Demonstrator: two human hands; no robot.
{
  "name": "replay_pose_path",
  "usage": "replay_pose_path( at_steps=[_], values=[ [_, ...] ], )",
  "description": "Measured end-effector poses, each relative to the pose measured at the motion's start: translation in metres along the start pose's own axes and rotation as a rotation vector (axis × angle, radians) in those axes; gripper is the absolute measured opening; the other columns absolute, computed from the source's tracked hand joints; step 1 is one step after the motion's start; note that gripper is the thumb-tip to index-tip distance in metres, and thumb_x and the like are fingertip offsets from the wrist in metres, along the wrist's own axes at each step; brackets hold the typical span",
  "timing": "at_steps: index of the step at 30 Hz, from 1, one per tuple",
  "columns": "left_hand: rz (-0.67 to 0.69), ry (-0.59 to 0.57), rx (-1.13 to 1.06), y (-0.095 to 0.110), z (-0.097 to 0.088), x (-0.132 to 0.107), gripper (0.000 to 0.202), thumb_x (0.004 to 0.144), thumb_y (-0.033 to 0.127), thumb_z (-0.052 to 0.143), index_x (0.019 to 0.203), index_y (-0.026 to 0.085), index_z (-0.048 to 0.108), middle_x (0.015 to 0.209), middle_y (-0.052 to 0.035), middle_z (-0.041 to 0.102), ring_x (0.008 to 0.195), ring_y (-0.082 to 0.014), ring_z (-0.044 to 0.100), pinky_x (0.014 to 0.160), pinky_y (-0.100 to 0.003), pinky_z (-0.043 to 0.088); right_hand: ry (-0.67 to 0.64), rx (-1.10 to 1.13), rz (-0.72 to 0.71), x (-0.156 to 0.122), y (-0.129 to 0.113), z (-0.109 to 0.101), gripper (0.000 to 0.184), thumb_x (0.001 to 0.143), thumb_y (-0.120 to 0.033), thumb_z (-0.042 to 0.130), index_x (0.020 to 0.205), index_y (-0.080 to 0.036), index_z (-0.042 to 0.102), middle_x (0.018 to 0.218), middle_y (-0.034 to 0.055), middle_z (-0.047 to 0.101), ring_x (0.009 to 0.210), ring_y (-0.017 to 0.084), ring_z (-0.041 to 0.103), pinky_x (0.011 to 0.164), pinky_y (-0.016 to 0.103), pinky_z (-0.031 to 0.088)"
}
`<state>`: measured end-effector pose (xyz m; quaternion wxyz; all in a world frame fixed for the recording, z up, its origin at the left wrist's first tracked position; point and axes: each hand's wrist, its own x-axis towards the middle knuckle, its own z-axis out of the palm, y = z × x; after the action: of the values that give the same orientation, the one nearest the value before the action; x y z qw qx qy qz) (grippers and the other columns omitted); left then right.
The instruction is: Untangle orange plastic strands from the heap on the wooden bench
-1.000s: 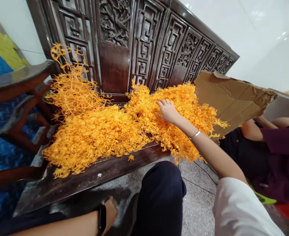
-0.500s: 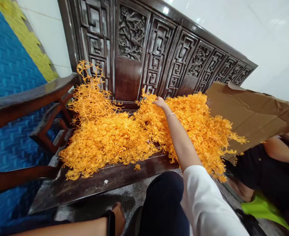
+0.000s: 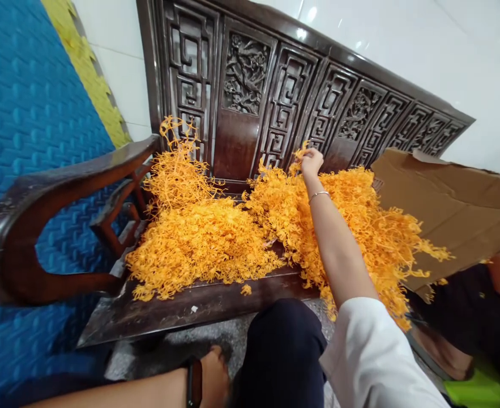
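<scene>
Pinched in the fingers of my right hand (image 3: pixel 311 161) is a small orange branching piece (image 3: pixel 300 151), perhaps plastic. This hand, with a thin bracelet at its wrist, is raised just over the back of a heap of similar pieces (image 3: pixel 351 198). Another orange heap (image 3: pixel 207 238) lies to the left on the dark wooden bench (image 3: pixel 160 314), with longer tangled strands (image 3: pixel 175 175) behind it by the armrest. Low in the view, my left hand (image 3: pixel 216 371) hangs beside my knee, a black band on its wrist. Its fingers are mostly hidden.
Behind the heaps rises the carved backrest (image 3: pixel 236 136); a curved armrest (image 3: pixel 84 170) bounds the left side. A cardboard sheet (image 3: pixel 445 209) leans at the right, near another person's leg (image 3: pixel 445 345). Blue foam matting (image 3: pixel 20 102) covers the floor at left.
My right hand has lifted out of the orange heap, now with a piece visible in its fingers. The whole view has shifted, so the bench appears farther right.
</scene>
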<state>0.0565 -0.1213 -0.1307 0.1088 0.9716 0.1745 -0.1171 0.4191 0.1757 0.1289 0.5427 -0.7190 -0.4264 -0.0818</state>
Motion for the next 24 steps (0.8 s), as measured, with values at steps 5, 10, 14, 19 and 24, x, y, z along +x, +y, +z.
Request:
replay_pose_path(
  at_steps=[5,10,14,19,24],
  values=[
    [0.163,0.248,0.037,-0.008,-0.068,0.013,0.017,0.082,0.019,0.049,0.086,0.013,0.065,0.084,-0.0122,0.067,0.082,-0.0239,0.061,0.075,-0.037,0.044,0.06,0.07,-0.124,0.018,-0.016,-0.042,0.023,0.077,-0.009,0.037,0.087,-0.012,0.057,0.076,0.0041,0.061,0.069,0.014,0.064,0.063,0.031,0.05],
    [-0.033,0.63,-0.176,-0.019,-0.173,0.059,0.031,0.091,0.032,0.036,0.108,0.013,0.053,0.108,-0.0117,0.059,0.101,-0.0216,0.053,0.089,-0.035,0.042,0.141,0.168,-0.351,0.034,-0.029,-0.078,0.017,0.082,-0.013,0.038,0.083,-0.013,0.055,0.074,0.004,0.059,0.07,0.014,0.063,0.064,0.034,0.052],
    [-0.183,0.774,-0.248,-0.031,-0.23,0.116,0.064,0.088,0.042,0.039,0.14,0.01,0.02,0.145,-0.0192,0.025,0.132,-0.0291,0.025,0.105,-0.044,0.027,0.116,0.155,-0.295,0.047,-0.045,-0.102,0.013,0.08,-0.007,0.041,0.086,-0.01,0.052,0.071,0.0041,0.059,0.065,0.013,0.063,0.059,0.032,0.052],
    [-0.271,0.725,-0.316,-0.045,-0.248,0.168,0.079,0.08,0.051,0.051,0.145,0.024,0.014,0.152,-0.0196,0.005,0.136,-0.0442,0.009,0.1,-0.063,0.023,0.184,0.106,-0.259,0.057,-0.06,-0.119,0.014,0.079,-0.001,0.04,0.09,-0.006,0.048,0.082,0.0109,0.061,0.067,0.011,0.063,0.059,0.026,0.049],
    [-0.278,0.665,-0.317,-0.05,-0.239,0.188,0.077,0.079,0.048,0.054,0.144,0.033,0.014,0.152,-0.0165,0.005,0.135,-0.0467,0.01,0.096,-0.067,0.025,0.194,-0.055,-0.407,0.084,-0.057,-0.126,0.009,0.08,-0.006,0.042,0.087,-0.005,0.046,0.086,0.017,0.062,0.067,0.01,0.061,0.056,0.024,0.044]
  ],
)
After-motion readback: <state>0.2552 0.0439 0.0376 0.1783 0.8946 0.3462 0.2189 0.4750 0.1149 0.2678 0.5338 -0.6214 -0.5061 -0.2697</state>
